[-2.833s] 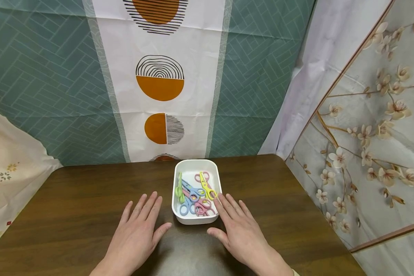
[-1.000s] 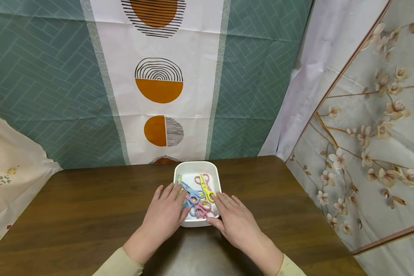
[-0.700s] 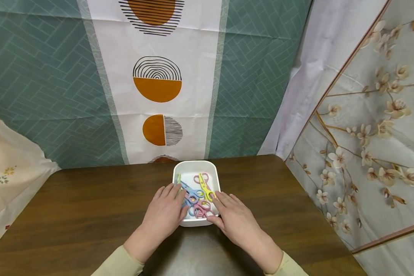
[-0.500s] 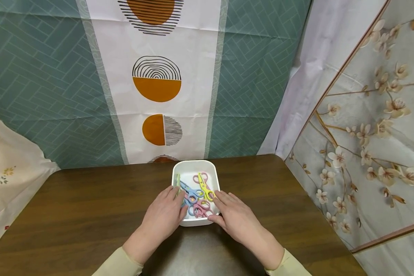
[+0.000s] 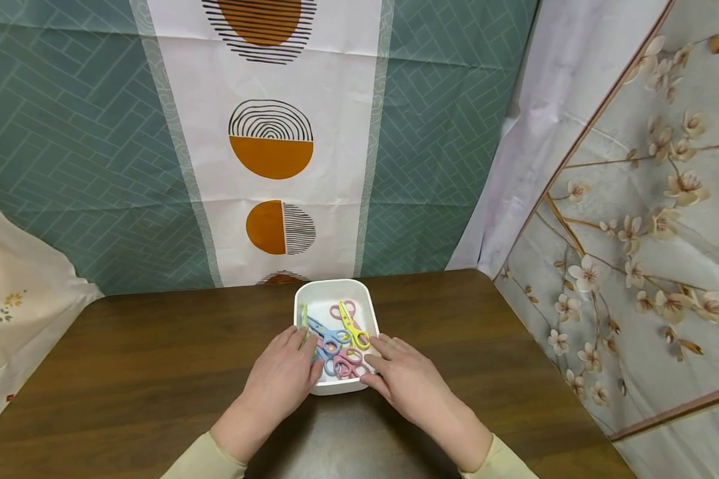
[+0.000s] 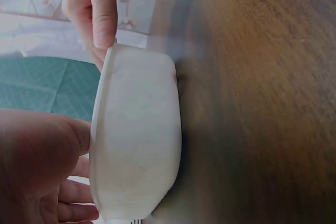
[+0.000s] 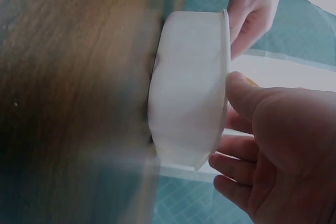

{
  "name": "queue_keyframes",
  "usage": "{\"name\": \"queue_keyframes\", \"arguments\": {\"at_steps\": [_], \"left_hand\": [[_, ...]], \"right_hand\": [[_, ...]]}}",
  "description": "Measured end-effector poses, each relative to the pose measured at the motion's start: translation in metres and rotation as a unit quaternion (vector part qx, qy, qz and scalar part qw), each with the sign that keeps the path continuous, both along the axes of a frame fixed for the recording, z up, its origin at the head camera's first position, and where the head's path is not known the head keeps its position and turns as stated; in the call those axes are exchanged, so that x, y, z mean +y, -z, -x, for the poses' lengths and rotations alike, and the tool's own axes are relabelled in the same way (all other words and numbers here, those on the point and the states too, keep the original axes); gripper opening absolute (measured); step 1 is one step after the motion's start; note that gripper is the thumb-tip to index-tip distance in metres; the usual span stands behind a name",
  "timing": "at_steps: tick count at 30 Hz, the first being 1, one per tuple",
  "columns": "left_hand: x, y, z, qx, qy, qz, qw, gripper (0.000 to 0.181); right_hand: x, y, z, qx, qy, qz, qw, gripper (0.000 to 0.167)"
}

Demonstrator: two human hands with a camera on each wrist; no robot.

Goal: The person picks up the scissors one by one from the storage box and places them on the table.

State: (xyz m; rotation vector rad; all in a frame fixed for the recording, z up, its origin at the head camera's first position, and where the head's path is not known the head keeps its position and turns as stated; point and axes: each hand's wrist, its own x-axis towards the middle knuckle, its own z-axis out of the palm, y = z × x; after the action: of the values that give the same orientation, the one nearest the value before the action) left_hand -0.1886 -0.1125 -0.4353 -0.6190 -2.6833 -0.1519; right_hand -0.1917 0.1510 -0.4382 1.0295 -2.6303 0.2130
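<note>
Low in the centre of the head frame, base down on a dark brown wood-grain table (image 5: 156,372): white, round-cornered plastic-looking tray (image 5: 340,387). Lying inside, jumbled: yellow scissors (image 5: 355,327) toward the right wall, blue scissors (image 5: 328,334) mid-tray, pink scissors (image 5: 346,363) near the lower edge, light-green scissors (image 5: 304,316) along the left wall, partly hidden. At the tray's left side, left hand (image 5: 278,376), palm down: fingers relaxed, nearly straight over the left rim, thumb by the lower left corner, hold loose, nothing clasped. Cannot tell about fingertip contact with the light-green scissors. At the tray's right side, right hand (image 5: 412,382), also palm down: fingers slightly bent at the right rim, thumb at the lower right corner, again nothing clasped. In both wrist views, thumbs against the rim. Beige sleeves (image 5: 210,459) at the bottom edge. Across the upper half, teal-and-white curtain (image 5: 431,166) with orange-and-black circles; far right, pale floral sheet (image 5: 629,219).
</note>
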Motion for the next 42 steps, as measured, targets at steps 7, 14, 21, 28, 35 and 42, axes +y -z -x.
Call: {"name": "queue_keyframes", "arguments": {"at_steps": [7,14,21,28,35,42], "left_hand": [[0.003,-0.005,0.003,0.013,-0.014,0.034,0.9992,0.048],[0.004,-0.01,0.009,0.01,-0.01,0.059,0.9981,0.043],[0.009,-0.015,0.016,-0.025,-0.016,0.101,0.9945,0.036],[0.012,-0.018,0.021,-0.068,-0.018,0.118,0.9905,0.035],[0.016,-0.017,0.021,-0.04,-0.013,0.141,0.9892,0.022],[0.025,-0.014,0.026,-0.008,-0.032,0.208,0.9776,0.004]], "right_hand": [[0.002,-0.002,-0.001,-0.013,-0.007,0.021,0.9997,0.027],[0.003,-0.006,0.0,-0.022,-0.009,0.024,0.9994,0.025],[0.003,-0.005,-0.001,-0.017,-0.008,0.038,0.9991,0.023],[0.001,-0.006,-0.003,0.001,-0.01,0.038,0.9992,0.022],[0.0,-0.006,-0.003,0.003,-0.004,0.03,0.9996,0.02],[-0.001,-0.002,-0.005,0.012,-0.008,0.035,0.9993,0.016]]}}
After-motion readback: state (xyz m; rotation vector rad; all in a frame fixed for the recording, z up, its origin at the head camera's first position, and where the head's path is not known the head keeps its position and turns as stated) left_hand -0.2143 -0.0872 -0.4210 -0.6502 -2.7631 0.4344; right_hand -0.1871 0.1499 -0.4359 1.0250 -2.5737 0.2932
